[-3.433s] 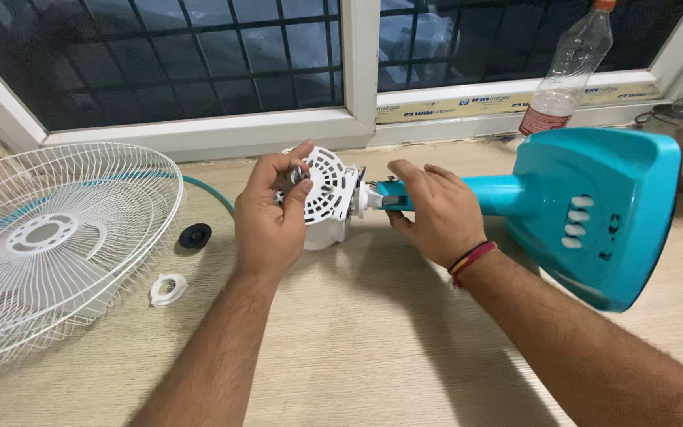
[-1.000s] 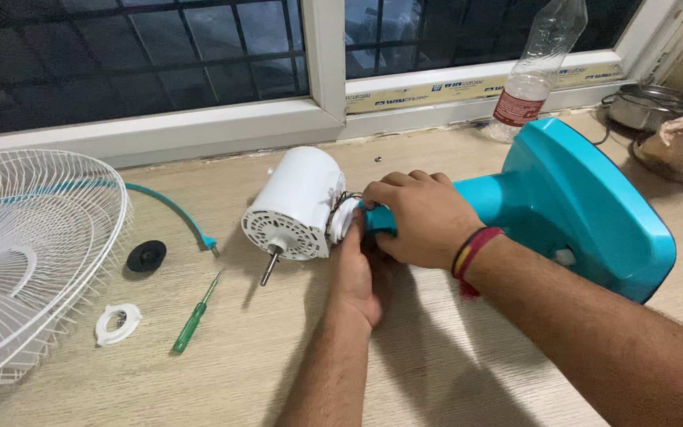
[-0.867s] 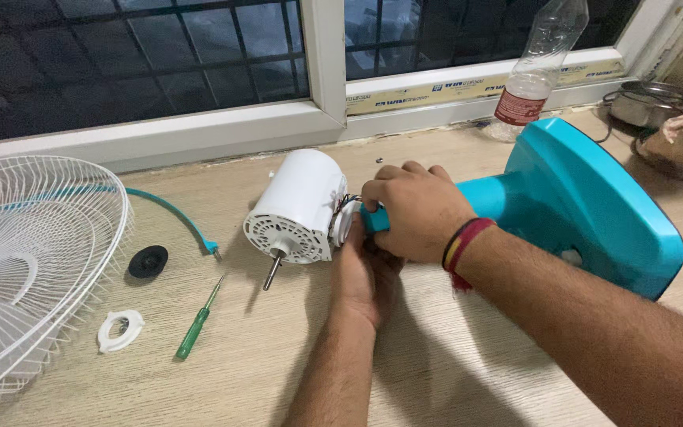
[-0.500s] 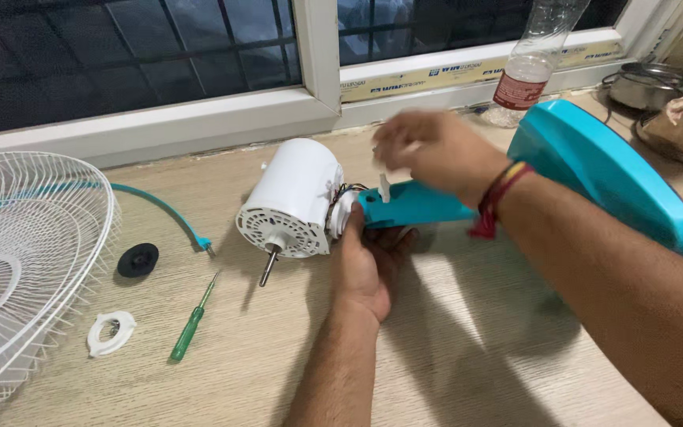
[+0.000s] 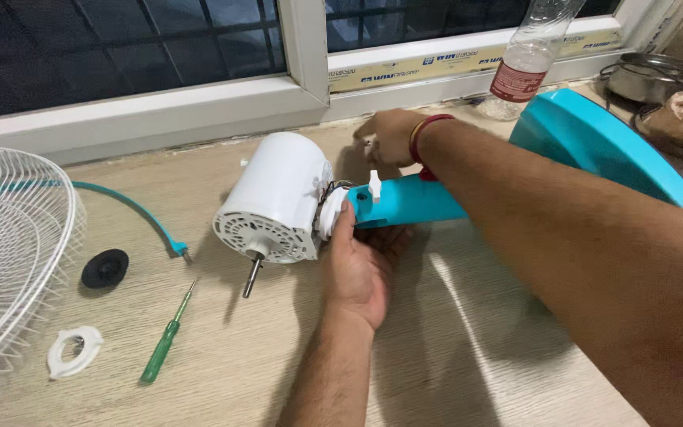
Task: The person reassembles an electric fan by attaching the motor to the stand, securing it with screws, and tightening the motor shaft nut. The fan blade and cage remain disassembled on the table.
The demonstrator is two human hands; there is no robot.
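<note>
A white fan motor (image 5: 274, 198) with a bare metal shaft (image 5: 251, 277) lies on the wooden table, joined to a teal neck (image 5: 413, 202) that runs to the teal fan base (image 5: 602, 146). A small white pin (image 5: 374, 186) sticks up from the neck. My left hand (image 5: 357, 269) cups the neck from below, thumb against the white joint by the motor. My right hand (image 5: 389, 136) reaches over the neck to the table by the window frame, fingertips pinched together low on the surface. What they touch is too small to make out.
A white wire fan grille (image 5: 9, 237) lies at the left with a teal cable (image 5: 132, 209) behind it. A black cap (image 5: 105, 268), a white ring nut (image 5: 73, 352) and a green screwdriver (image 5: 164, 344) lie near it. A plastic bottle (image 5: 523, 63), a metal pot (image 5: 658, 75) stand at the back right.
My right hand has let go of the teal neck and moved back toward the window frame. The left hand has stayed under the neck. The motor now points its shaft toward me.
</note>
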